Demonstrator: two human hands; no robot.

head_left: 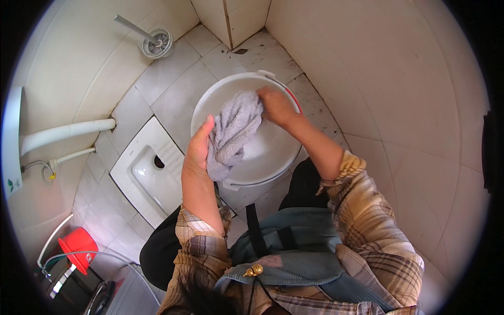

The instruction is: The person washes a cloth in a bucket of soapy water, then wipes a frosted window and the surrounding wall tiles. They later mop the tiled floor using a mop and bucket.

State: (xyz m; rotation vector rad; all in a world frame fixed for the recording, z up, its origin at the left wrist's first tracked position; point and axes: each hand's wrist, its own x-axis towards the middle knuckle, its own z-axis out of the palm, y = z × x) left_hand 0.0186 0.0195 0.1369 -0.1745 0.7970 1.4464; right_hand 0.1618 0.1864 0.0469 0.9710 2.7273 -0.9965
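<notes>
A twisted grey towel (234, 131) is stretched between my two hands over a round white bucket (202, 100). My left hand (199, 144) grips the towel's near left side, thumb pointing up; most of its fingers are hidden behind the cloth. At the towel's far right end, my right hand (275, 106) is closed around a bunched part of it. The towel's near end hangs by the bucket's near left rim. Inside the bucket the pale bottom shows, but I cannot tell how much water is there.
Left of the bucket a white squat toilet (149, 170) is set in the tiled floor. A toilet brush in its holder (157, 44) stands at the far left wall. White pipes (68, 135) run along the left wall. A red bucket (79, 249) sits at the lower left near a hose.
</notes>
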